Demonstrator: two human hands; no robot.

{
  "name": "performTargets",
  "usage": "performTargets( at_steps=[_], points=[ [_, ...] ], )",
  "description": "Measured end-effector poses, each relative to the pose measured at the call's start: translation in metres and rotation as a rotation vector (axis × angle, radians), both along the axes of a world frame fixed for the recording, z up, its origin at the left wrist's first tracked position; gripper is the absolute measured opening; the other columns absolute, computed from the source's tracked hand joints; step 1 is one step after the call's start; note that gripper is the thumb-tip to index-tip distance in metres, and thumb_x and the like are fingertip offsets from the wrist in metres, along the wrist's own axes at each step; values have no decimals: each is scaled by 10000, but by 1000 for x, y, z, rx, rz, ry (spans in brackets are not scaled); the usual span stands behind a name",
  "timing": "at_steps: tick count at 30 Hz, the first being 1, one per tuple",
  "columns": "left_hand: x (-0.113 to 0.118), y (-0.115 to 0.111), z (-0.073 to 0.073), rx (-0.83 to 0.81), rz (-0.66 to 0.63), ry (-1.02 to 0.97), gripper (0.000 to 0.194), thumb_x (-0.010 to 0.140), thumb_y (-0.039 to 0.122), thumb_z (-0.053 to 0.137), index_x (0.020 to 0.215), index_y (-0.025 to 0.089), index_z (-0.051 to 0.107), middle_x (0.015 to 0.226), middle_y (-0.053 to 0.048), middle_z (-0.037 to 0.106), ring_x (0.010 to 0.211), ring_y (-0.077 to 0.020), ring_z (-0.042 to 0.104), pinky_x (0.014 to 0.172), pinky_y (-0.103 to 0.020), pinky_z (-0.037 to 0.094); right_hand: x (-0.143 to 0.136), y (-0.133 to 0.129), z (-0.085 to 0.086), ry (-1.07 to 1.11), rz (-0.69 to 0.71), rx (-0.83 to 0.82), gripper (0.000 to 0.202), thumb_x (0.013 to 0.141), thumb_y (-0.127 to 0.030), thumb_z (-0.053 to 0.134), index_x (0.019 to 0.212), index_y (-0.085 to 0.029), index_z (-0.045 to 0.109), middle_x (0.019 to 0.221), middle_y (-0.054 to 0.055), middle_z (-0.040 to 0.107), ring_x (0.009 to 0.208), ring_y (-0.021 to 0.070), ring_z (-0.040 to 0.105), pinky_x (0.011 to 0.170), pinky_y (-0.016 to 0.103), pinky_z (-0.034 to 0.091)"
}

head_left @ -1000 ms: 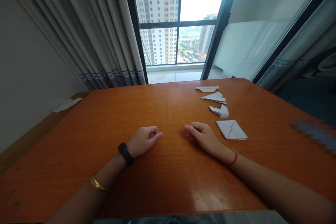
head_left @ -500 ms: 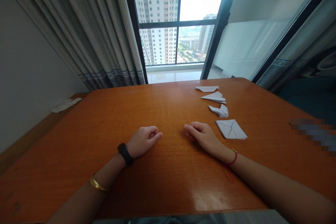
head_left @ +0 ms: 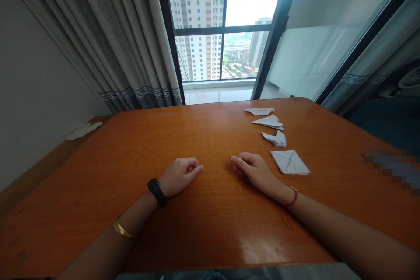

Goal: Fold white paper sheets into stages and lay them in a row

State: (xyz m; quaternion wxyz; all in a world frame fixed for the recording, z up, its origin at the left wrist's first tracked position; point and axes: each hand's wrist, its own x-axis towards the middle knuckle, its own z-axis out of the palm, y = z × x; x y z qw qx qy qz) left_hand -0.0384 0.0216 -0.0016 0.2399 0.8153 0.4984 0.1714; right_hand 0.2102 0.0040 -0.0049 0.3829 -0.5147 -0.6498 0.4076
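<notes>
My left hand [head_left: 181, 176] rests on the wooden table [head_left: 197, 223], its fingers curled into a loose fist with nothing in them. Across from it my right hand [head_left: 252, 170] lies on the table too, also curled and holding nothing visible. Closest to the right hand is a folded white paper square [head_left: 290, 162] with creases crossing at its middle. Beyond that square lie a stack of small folded paper shapes [head_left: 276, 139], a pointed paper plane [head_left: 269, 122] and a flat folded paper strip [head_left: 259, 111], in a row toward the far edge.
A pale flat item [head_left: 84, 131] lies by the wall at the left. On the right side of the table is a pixelated object [head_left: 393, 168] that I cannot make out. Grey curtains [head_left: 131, 52] and a glass door stand beyond the far edge.
</notes>
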Motion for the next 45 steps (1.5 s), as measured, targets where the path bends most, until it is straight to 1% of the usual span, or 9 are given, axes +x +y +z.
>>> performTargets(
  at_steps=[17, 33, 45],
  points=[
    [0, 0, 1, 7, -7, 6, 371, 889, 447, 427, 644, 176, 485, 582, 33, 439, 553, -114, 396, 528, -245, 250, 1, 1, -2, 0, 2, 5, 402, 861, -456, 507, 584, -168, 549, 540, -17, 503, 513, 107, 426, 483, 232, 319],
    [-1, 0, -1, 17, -16, 9, 373, 894, 448, 424, 646, 178, 490, 586, 32, 443, 555, -117, 401, 532, -247, 250, 1, 1, -2, -3, 10, 9, 399, 860, -450, 509, 580, -169, 544, 534, -24, 490, 508, 105, 416, 484, 233, 316],
    [1, 0, 2, 12, -10, 7, 366, 885, 437, 427, 633, 179, 487, 582, 28, 450, 553, -119, 399, 528, -250, 244, 0, 1, -3, -6, 13, 10, 408, 864, -463, 506, 585, -168, 546, 539, -23, 496, 515, 105, 424, 496, 231, 329]
  ],
)
